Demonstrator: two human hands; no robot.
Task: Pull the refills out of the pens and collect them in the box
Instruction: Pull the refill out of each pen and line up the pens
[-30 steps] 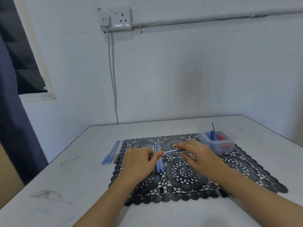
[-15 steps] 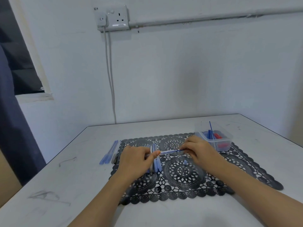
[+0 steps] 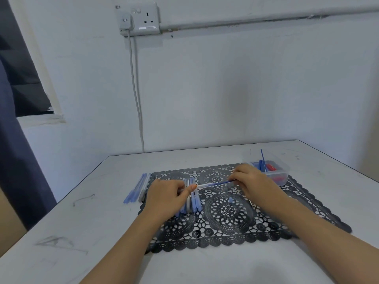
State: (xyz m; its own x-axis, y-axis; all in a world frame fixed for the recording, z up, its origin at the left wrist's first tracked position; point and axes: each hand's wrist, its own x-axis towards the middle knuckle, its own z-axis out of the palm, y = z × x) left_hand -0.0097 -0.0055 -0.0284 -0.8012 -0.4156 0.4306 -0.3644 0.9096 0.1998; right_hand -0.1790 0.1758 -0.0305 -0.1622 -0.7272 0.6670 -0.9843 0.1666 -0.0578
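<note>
Far left, a few loose pens point(image 3: 136, 189) lie on the table point(image 3: 82, 232), right by the edge of the black lace mat point(image 3: 225, 232). The left hand point(image 3: 166, 198) is curled around a clear pen point(image 3: 206, 185), holding it level over a row of pens point(image 3: 193, 201). A thin blue refill point(image 3: 224, 182) sticks out its right end, and the right hand point(image 3: 252, 181) pinches that tip. Just behind that hand sits the clear box point(image 3: 285, 177) with collected refills point(image 3: 261, 162) inside.
</note>
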